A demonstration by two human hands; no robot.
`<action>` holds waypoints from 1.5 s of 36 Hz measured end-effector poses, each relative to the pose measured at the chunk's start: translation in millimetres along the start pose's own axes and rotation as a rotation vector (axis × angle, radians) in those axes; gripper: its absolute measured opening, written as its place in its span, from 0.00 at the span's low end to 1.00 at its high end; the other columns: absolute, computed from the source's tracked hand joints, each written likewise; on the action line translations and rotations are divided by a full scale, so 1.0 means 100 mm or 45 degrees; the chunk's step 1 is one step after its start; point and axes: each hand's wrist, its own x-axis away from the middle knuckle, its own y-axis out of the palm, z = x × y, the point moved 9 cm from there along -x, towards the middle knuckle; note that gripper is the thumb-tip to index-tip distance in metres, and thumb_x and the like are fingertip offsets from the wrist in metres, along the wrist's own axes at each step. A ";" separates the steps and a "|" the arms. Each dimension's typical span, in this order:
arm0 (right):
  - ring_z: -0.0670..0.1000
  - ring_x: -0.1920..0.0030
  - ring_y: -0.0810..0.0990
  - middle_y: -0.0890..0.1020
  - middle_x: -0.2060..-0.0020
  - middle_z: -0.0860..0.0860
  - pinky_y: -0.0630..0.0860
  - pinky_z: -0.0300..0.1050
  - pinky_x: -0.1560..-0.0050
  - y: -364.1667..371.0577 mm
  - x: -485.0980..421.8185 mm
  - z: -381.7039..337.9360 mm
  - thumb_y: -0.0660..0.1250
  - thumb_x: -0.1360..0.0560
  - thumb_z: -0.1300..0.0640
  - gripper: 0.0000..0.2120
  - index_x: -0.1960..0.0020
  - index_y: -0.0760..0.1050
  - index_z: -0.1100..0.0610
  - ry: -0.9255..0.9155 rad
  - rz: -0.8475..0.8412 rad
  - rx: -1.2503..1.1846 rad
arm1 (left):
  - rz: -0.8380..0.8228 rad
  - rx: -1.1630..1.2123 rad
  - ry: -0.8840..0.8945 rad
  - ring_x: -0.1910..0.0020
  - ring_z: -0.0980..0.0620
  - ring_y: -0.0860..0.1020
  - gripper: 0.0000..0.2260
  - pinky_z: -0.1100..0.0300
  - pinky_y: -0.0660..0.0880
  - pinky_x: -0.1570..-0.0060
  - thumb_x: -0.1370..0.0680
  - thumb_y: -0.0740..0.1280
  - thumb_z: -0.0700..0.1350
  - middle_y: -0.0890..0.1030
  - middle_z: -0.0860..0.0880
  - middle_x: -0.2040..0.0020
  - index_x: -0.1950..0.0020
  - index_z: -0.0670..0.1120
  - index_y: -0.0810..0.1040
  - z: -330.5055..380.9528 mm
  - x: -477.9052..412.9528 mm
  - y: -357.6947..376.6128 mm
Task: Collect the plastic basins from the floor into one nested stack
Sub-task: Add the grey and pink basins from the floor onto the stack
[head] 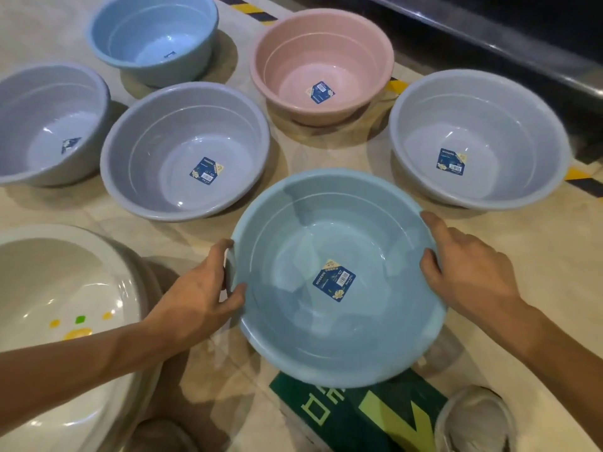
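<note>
Blue basin (326, 243), glossy, round, navy label (334, 280) inside

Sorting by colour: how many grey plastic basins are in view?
3: one grey plastic basin far left, cropped; one centre-left; one right. More may lie off-frame.

The basin nearest the camera (339, 278) is pale blue, with a dark navy label (333, 279) carrying white lettering and a small yellow flower. Behind it stand a grey basin (185, 151), a lighter grey basin (479, 138) and a third grey basin (49, 123), each with the same navy label. Farther back are a pink basin (323, 65) and a second blue basin (153, 37). At the left sits a glossy white basin (65, 321) printed with yellow and green marks (small squares and a blob). The floor (538, 256) is cream, edged with yellow-and-black hazard stripes (584, 179). A dark green floor marking (359, 415) bears lime-green shapes.
</note>
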 end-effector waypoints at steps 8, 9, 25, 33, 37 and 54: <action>0.59 0.56 0.76 0.80 0.52 0.54 0.64 0.47 0.67 0.10 -0.03 0.00 0.60 0.22 0.52 0.29 0.22 0.58 0.52 -0.018 -0.066 0.063 | -0.011 -0.028 -0.054 0.62 0.54 0.78 0.28 0.56 0.74 0.57 0.23 0.67 0.52 0.77 0.55 0.58 0.29 0.54 0.55 -0.03 -0.03 0.12; 0.59 0.56 0.76 0.80 0.52 0.54 0.64 0.47 0.67 0.11 -0.03 -0.01 0.60 0.22 0.51 0.29 0.22 0.58 0.52 -0.021 -0.068 0.058 | -0.014 -0.041 -0.063 0.62 0.53 0.78 0.28 0.54 0.75 0.56 0.23 0.66 0.53 0.77 0.54 0.57 0.28 0.54 0.55 -0.04 -0.03 0.12; 0.60 0.58 0.81 0.79 0.58 0.53 0.71 0.48 0.68 -0.23 -0.14 0.03 0.63 0.26 0.46 0.22 0.35 0.72 0.54 -0.124 0.047 0.080 | 0.073 -0.602 0.142 0.51 0.46 0.83 0.28 0.51 0.79 0.54 0.27 0.56 0.64 0.80 0.52 0.42 0.29 0.53 0.63 0.51 -0.30 -0.19; 0.55 0.48 0.80 0.80 0.46 0.50 0.73 0.48 0.60 -0.92 -0.60 0.16 0.55 0.21 0.44 0.19 0.33 0.69 0.49 -0.160 0.209 0.110 | 0.195 -0.677 0.509 0.62 0.46 0.84 0.23 0.54 0.80 0.64 0.28 0.58 0.59 0.82 0.51 0.53 0.40 0.48 0.79 1.72 -0.92 -0.55; 0.54 0.49 0.80 0.79 0.47 0.49 0.75 0.49 0.59 -1.18 -0.86 0.32 0.54 0.20 0.44 0.18 0.34 0.69 0.49 -0.163 0.255 0.146 | 0.229 -0.700 0.539 0.53 0.44 0.83 0.25 0.52 0.79 0.57 0.27 0.55 0.61 0.82 0.51 0.44 0.35 0.52 0.75 2.31 -1.34 -0.67; 0.53 0.55 0.81 0.79 0.52 0.49 0.81 0.49 0.57 -1.20 -1.48 1.67 0.57 0.20 0.44 0.15 0.38 0.69 0.50 0.181 0.246 0.192 | 0.139 -0.641 0.348 0.43 0.45 0.77 0.20 0.52 0.73 0.49 0.21 0.59 0.58 0.76 0.50 0.39 0.31 0.52 0.66 3.03 -2.51 -0.14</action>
